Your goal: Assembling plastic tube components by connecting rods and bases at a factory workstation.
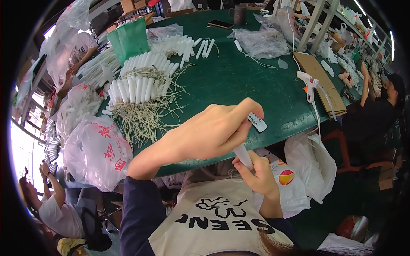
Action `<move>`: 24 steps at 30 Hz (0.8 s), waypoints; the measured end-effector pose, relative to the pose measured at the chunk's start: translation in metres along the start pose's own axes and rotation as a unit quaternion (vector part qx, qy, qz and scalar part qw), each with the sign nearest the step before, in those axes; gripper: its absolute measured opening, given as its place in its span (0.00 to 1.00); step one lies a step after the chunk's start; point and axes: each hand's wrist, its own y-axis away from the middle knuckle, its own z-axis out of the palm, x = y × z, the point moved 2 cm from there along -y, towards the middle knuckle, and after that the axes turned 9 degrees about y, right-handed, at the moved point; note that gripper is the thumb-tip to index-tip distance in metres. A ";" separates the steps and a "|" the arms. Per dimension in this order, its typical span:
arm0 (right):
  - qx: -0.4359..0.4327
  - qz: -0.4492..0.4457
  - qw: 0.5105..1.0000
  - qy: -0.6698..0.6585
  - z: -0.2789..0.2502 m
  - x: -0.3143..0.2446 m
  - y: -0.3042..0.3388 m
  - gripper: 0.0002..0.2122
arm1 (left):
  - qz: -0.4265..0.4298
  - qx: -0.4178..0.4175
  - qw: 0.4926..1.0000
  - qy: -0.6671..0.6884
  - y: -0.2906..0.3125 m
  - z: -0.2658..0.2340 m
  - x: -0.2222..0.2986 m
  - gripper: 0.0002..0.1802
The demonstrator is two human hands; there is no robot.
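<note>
Over the table's near edge, my left hand is closed, its bent forefinger and thumb pinching a small white tag with dark marks on it. Below it, my right hand grips a slim white plastic tube, tilted, whose upper end runs up under my left fingers. Those fingers hide whether tag and tube touch. A thin pale cord loops beside my right hand. To the left lie rows of similar white tubes with a tangle of pale cords hanging from them.
On the green table a white glue gun rests by a cardboard sheet. A phone, a dark mug and plastic bags are farther back. A large clear bag bulges at left. People sit at both sides.
</note>
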 end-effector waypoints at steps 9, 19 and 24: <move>0.029 -0.047 0.996 0.073 0.006 0.011 -0.002 0.06 | -0.019 -0.053 0.997 -0.052 0.000 0.006 -0.004 0.15; 0.059 -0.131 0.980 0.136 0.010 0.015 -0.004 0.06 | -0.049 -0.124 0.988 -0.075 -0.002 0.009 -0.007 0.34; 0.063 -0.027 0.996 0.060 0.007 0.030 -0.001 0.06 | -0.108 -0.074 0.991 0.005 -0.005 -0.007 -0.018 0.26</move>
